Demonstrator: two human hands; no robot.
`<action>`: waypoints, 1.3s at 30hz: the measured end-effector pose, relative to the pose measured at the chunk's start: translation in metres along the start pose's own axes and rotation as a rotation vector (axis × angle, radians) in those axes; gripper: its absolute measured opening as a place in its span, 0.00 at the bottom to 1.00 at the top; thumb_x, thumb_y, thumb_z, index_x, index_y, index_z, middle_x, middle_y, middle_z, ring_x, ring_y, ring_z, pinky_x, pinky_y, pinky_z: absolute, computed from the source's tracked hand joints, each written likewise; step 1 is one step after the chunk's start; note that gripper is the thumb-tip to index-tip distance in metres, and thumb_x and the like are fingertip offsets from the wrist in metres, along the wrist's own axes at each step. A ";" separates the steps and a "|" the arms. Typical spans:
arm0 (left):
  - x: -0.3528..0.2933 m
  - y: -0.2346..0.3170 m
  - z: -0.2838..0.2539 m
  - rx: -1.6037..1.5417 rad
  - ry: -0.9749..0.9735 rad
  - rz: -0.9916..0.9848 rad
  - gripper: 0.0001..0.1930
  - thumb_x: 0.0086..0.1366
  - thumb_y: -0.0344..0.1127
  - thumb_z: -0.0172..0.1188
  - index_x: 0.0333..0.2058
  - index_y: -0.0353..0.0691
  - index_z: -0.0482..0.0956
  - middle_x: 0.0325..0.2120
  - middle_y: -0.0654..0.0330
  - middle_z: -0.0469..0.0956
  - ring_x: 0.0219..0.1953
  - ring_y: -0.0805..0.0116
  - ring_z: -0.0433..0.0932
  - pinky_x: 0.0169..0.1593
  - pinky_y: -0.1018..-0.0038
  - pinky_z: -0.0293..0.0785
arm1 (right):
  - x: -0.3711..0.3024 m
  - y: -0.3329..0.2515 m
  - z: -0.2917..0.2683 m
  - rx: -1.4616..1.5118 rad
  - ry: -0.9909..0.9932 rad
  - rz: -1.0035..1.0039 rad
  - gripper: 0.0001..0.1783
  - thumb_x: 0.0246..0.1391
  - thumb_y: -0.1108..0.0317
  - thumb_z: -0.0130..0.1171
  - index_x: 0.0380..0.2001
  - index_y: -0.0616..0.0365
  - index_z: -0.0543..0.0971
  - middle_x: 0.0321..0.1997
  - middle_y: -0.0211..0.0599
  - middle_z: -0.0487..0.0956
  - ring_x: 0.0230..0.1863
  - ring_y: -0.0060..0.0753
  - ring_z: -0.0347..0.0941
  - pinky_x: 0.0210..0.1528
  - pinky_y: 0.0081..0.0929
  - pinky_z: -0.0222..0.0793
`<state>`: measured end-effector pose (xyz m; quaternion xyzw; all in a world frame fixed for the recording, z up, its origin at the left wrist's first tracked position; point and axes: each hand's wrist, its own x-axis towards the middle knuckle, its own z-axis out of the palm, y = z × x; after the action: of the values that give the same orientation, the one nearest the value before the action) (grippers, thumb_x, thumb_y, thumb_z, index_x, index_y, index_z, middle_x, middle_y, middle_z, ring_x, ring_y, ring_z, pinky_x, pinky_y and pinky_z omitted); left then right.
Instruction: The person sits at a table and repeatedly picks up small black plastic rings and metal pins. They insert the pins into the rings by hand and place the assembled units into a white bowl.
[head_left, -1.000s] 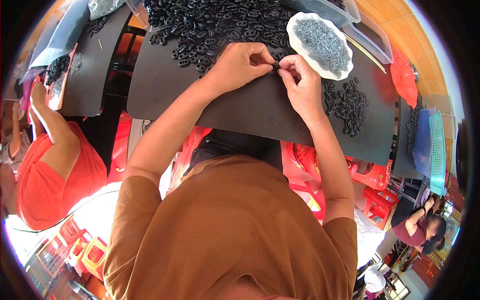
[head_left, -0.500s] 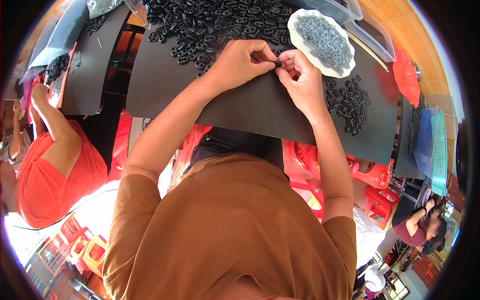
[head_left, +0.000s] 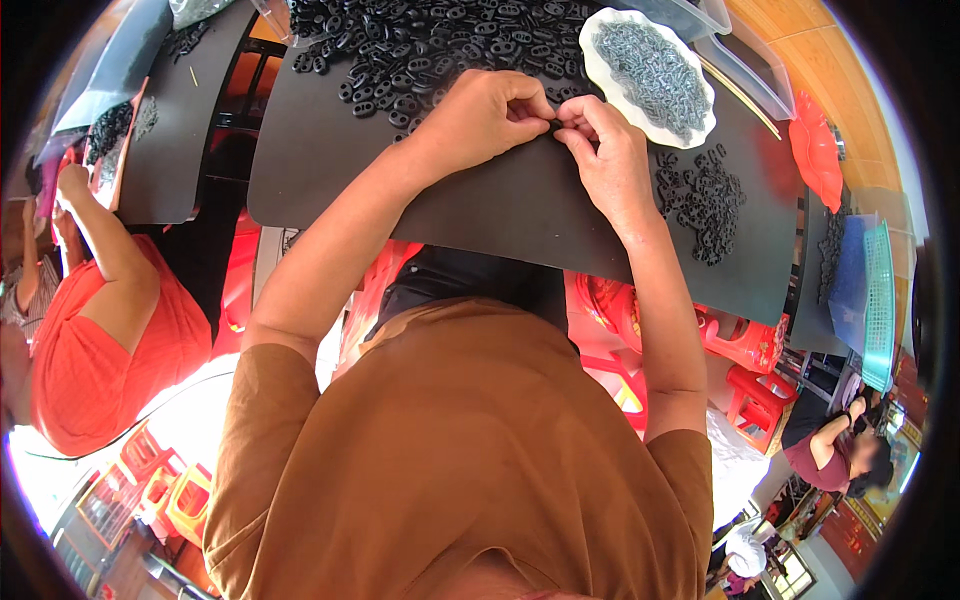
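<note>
We see both bare hands meeting above the dark table (head_left: 480,225), between its near edge and the large pile of black oval pieces (head_left: 430,50) that spreads toward its far side. Our left hand (head_left: 485,115) keeps its thumb and forefinger in a narrow pinch on a small black piece (head_left: 555,126), mostly hidden by the fingertips. Our right hand (head_left: 612,165) comes to the same piece from its right side, thumb and forefinger narrowly apart; we cannot tell whether they grip it or only touch it. Many pieces in the large pile show two holes. Just beyond the right hand, toward the table's far right, we have a white scalloped dish (head_left: 668,136) filled with small grey bits (head_left: 650,75). Nearer the table's right edge lies a smaller heap of black parts (head_left: 705,205), too fine for us to make out singly. Thin pale sticks (head_left: 742,98) lie beside the dish, next to a clear plastic bin (head_left: 755,75). Past the right edge we see a red scalloped dish (head_left: 815,150).
</note>
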<state>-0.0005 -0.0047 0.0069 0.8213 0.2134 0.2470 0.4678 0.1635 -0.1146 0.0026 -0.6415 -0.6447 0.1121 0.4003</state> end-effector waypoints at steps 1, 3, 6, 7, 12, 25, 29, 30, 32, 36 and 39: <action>0.000 0.001 0.000 0.006 0.000 -0.007 0.04 0.58 0.26 0.64 0.33 0.35 0.82 0.26 0.63 0.82 0.29 0.80 0.79 0.36 0.81 0.77 | 0.000 -0.001 0.000 -0.034 0.002 -0.025 0.14 0.46 0.78 0.67 0.38 0.58 0.76 0.30 0.37 0.79 0.33 0.39 0.77 0.37 0.31 0.74; 0.000 0.001 0.001 0.009 0.007 -0.015 0.04 0.58 0.27 0.64 0.33 0.35 0.82 0.26 0.63 0.82 0.30 0.80 0.80 0.36 0.80 0.77 | 0.000 -0.003 0.000 -0.086 0.002 -0.058 0.14 0.45 0.77 0.67 0.37 0.58 0.76 0.30 0.37 0.78 0.35 0.42 0.76 0.38 0.34 0.72; 0.000 -0.001 0.001 -0.031 0.019 -0.041 0.04 0.59 0.27 0.64 0.33 0.35 0.82 0.27 0.63 0.82 0.31 0.80 0.80 0.38 0.81 0.78 | 0.001 -0.005 0.000 -0.121 0.008 -0.066 0.14 0.44 0.76 0.67 0.37 0.59 0.76 0.31 0.36 0.78 0.36 0.43 0.74 0.39 0.35 0.71; 0.001 -0.003 0.001 -0.064 0.020 -0.065 0.04 0.59 0.27 0.64 0.34 0.35 0.82 0.27 0.63 0.82 0.31 0.80 0.80 0.38 0.81 0.77 | 0.001 -0.005 0.001 -0.120 0.018 -0.060 0.14 0.44 0.76 0.67 0.36 0.59 0.76 0.31 0.36 0.78 0.36 0.43 0.74 0.40 0.35 0.71; 0.004 -0.010 0.003 -0.244 0.023 -0.119 0.04 0.61 0.27 0.63 0.34 0.35 0.81 0.29 0.64 0.82 0.33 0.81 0.79 0.40 0.81 0.77 | 0.003 -0.006 0.001 -0.023 0.031 0.023 0.12 0.44 0.76 0.68 0.33 0.61 0.77 0.32 0.37 0.78 0.34 0.41 0.74 0.37 0.33 0.71; 0.007 -0.007 -0.003 -0.358 0.168 -0.174 0.06 0.61 0.29 0.65 0.36 0.36 0.80 0.27 0.66 0.80 0.29 0.82 0.75 0.34 0.83 0.72 | 0.001 -0.013 0.004 -0.264 0.045 0.024 0.12 0.49 0.63 0.67 0.31 0.58 0.77 0.34 0.38 0.74 0.32 0.47 0.75 0.32 0.40 0.71; 0.007 -0.004 -0.005 -0.376 0.183 -0.189 0.06 0.61 0.29 0.65 0.36 0.36 0.80 0.28 0.66 0.80 0.29 0.81 0.76 0.36 0.83 0.73 | 0.007 -0.022 0.010 -0.327 0.015 0.038 0.15 0.47 0.60 0.69 0.30 0.58 0.76 0.33 0.37 0.72 0.31 0.45 0.75 0.32 0.40 0.71; 0.008 -0.004 -0.005 -0.412 0.177 -0.188 0.06 0.61 0.29 0.65 0.36 0.36 0.80 0.28 0.66 0.80 0.30 0.81 0.76 0.36 0.83 0.73 | 0.008 -0.023 0.011 -0.321 0.002 0.051 0.15 0.47 0.60 0.69 0.30 0.58 0.76 0.33 0.37 0.72 0.31 0.45 0.75 0.32 0.40 0.71; 0.007 -0.008 -0.005 -0.484 0.165 -0.184 0.07 0.61 0.29 0.66 0.37 0.36 0.80 0.30 0.65 0.80 0.30 0.81 0.76 0.37 0.83 0.74 | 0.010 -0.024 0.012 -0.255 -0.015 0.082 0.14 0.47 0.62 0.70 0.30 0.58 0.76 0.33 0.37 0.73 0.31 0.44 0.75 0.32 0.40 0.70; 0.007 -0.010 -0.006 -0.632 0.143 -0.215 0.09 0.62 0.30 0.66 0.41 0.36 0.80 0.32 0.65 0.80 0.32 0.80 0.77 0.40 0.82 0.76 | 0.010 -0.023 0.007 -0.137 -0.065 0.113 0.12 0.45 0.69 0.70 0.29 0.60 0.76 0.31 0.38 0.76 0.29 0.38 0.75 0.31 0.35 0.70; 0.006 -0.007 -0.007 -0.705 0.107 -0.241 0.11 0.62 0.31 0.66 0.43 0.37 0.80 0.33 0.65 0.81 0.34 0.79 0.78 0.42 0.82 0.76 | 0.006 -0.015 0.005 0.086 -0.078 0.183 0.08 0.47 0.76 0.67 0.31 0.61 0.78 0.29 0.34 0.78 0.26 0.26 0.75 0.30 0.25 0.71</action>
<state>-0.0013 0.0070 0.0049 0.5648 0.2347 0.2911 0.7357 0.1501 -0.1093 0.0118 -0.6752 -0.5930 0.2009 0.3900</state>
